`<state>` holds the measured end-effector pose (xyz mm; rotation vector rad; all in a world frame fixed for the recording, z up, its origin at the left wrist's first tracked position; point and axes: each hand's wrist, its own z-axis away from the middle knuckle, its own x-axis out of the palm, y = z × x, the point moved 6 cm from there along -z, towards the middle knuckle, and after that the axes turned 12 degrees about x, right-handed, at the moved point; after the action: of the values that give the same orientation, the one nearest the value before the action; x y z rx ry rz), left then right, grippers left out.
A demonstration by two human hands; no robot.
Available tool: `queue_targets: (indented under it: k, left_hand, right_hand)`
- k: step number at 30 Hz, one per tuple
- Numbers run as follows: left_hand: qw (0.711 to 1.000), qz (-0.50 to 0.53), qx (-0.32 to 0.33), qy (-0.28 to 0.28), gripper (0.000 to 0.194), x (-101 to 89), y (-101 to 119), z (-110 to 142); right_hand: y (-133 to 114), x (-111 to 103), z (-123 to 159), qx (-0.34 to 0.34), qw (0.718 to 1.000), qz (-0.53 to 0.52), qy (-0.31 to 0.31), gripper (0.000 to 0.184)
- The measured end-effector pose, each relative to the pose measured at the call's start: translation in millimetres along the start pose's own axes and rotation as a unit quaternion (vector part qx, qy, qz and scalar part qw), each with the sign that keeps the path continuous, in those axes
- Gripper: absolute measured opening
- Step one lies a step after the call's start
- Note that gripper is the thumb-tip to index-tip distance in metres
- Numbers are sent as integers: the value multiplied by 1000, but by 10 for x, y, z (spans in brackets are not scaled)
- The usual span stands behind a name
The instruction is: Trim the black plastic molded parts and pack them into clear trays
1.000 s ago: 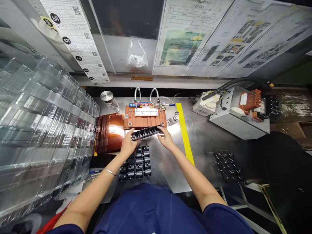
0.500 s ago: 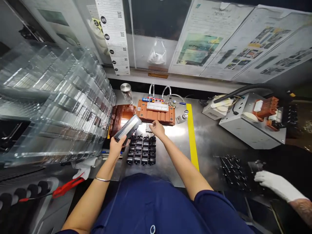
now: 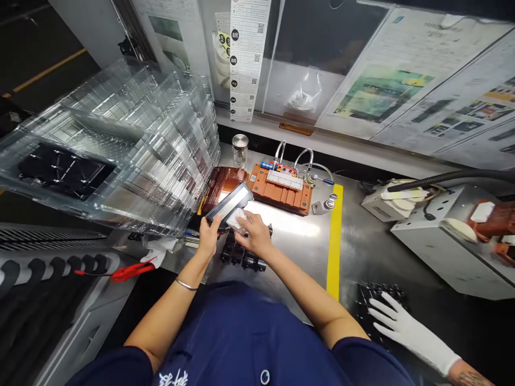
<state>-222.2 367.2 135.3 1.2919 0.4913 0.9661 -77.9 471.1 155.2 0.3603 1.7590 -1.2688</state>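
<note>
My left hand (image 3: 208,236) grips the near end of a long dark bar-shaped holder (image 3: 230,202), tilted up over the steel bench. My right hand (image 3: 252,234) is closed on a small white cloth (image 3: 235,219) pressed against the bar's near end. Below both hands lie rows of small black components (image 3: 242,256). Behind them sits an orange-brown test fixture (image 3: 281,190) with a white breadboard and two metal loop handles.
A tall stack of clear plastic trays (image 3: 120,145) leans at the left. Another person's white-gloved hand (image 3: 396,320) rests on black parts at the right. Grey equipment boxes (image 3: 450,241), a yellow floor strip (image 3: 333,241), a glass jar (image 3: 240,149) and red-handled pliers (image 3: 120,272) surround the bench.
My right hand left the bench near the fixture, picked up a white cloth and came to the bar in my left hand. The view swung left. The gloved hand moved onto the black parts.
</note>
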Motion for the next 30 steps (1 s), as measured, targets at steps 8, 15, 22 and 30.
queue_targets:
  k: [8,15,22,30]
  left_hand:
    - [997,-54,14,-44,49,227,133,159]
    - [961,-230,136,-70,50,-65,781,196]
    - [788,-386,453,156,48,-758,2572,383]
    - [595,-682,375,201,49,-649,3293,-205]
  right_hand:
    - [-41,-236,95,17,997,34,-62,42]
    - [1041,-238,-279,281,953,87,-73,50]
    - [1785,-997,-932,279,942,187,-20,48]
    - [2435,-1346,-1633,315,876,357,-75,37]
